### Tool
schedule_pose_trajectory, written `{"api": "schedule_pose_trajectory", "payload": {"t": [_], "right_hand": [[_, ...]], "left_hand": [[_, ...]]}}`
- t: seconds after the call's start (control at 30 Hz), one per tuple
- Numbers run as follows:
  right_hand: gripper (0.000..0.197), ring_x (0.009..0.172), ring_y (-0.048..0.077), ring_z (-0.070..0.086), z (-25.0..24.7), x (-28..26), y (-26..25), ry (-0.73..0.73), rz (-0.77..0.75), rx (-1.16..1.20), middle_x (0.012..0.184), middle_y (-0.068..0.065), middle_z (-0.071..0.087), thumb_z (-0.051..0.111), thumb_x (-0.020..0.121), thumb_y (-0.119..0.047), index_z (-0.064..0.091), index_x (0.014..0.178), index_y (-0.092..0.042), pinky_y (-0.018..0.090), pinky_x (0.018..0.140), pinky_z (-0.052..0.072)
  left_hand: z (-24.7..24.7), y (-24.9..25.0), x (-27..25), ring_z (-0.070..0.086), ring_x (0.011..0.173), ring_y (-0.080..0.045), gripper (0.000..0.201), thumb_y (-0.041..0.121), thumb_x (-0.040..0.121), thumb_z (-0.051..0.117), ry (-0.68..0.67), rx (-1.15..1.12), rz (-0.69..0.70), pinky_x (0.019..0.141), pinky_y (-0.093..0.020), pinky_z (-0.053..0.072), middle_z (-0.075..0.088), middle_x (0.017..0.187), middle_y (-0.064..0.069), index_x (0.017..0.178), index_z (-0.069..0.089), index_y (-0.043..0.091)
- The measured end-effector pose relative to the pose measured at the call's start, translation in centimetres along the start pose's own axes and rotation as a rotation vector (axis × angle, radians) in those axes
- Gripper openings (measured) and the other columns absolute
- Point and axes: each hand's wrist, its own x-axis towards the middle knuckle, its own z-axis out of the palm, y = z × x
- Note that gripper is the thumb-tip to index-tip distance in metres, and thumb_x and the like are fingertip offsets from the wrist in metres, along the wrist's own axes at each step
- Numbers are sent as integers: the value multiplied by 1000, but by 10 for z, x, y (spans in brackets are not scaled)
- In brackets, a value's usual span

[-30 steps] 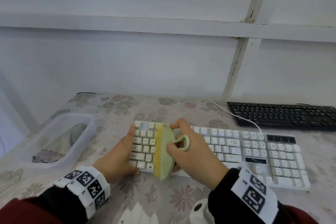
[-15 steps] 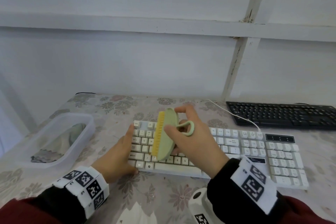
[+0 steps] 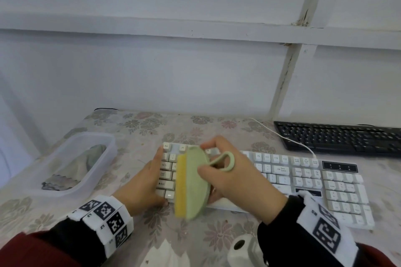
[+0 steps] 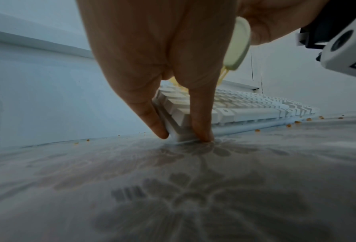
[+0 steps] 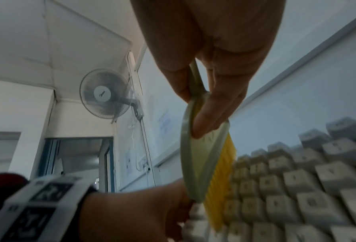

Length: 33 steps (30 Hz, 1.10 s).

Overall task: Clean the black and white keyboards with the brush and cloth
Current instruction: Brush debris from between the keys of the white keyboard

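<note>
Bristles look stiff yet light: right hand (image 3: 236, 180) pinches the brush (image 3: 192, 182) by its green back at frame centre, over the white keyboard (image 3: 303, 180); left hand (image 3: 143, 186), fingers apparently straight, braces its slippery corner.

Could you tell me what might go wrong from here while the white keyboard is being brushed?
1. Crumbs already lie on the tablecloth along the white keyboard; more strokes may scatter them further.
2. The left hand only braces the keyboard's corner with its fingertips, so a hard stroke could shift it.
3. The right hand holds the brush by its edges; that grip could slip.
</note>
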Motion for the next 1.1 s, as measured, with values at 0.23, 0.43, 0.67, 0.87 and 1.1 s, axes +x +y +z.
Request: {"api": "schedule_pose_trajectory", "payload": {"t": [0.23,0.43,0.67,0.87,1.1], "right_hand": [[24,79,35,67,9,23,-1,176,-80,-86,90,19,64,52,93,-17,44,113,-27,47,63,58],[19,57,31,52,23,11,14,27,-59,-170,70,10,56,49,91,-13,40,105,-20,53,60,53],[21,51,11,55,10,-5,0,-111,39,-77,69,2,51,51,88,-9,48,105,-21,32,55,58],[24,78,37,67,6,20,-6,150,-92,-125,90,22,65,48,91,-13,42,111,-25,51,63,57],[19,60,27,50,23,8,15,16,-43,-153,76,17,54,48,91,-13,39,105,-23,53,61,52]], "left_hand": [[0,0,0,54,106,-10,129,30,57,77,-2,17,0,88,-34,51,46,127,4,144,-18,41],[2,-6,3,52,113,-13,131,34,57,79,-6,25,4,94,-37,49,44,131,3,145,-18,37],[0,1,0,50,111,-12,132,31,63,81,9,51,-1,94,-32,47,42,130,3,144,-23,36],[0,0,0,50,112,-15,132,29,58,76,-10,49,-2,93,-34,48,41,133,1,143,-24,37],[3,-8,4,48,118,-14,133,34,58,80,1,32,9,97,-36,47,41,135,2,144,-21,38]]}}
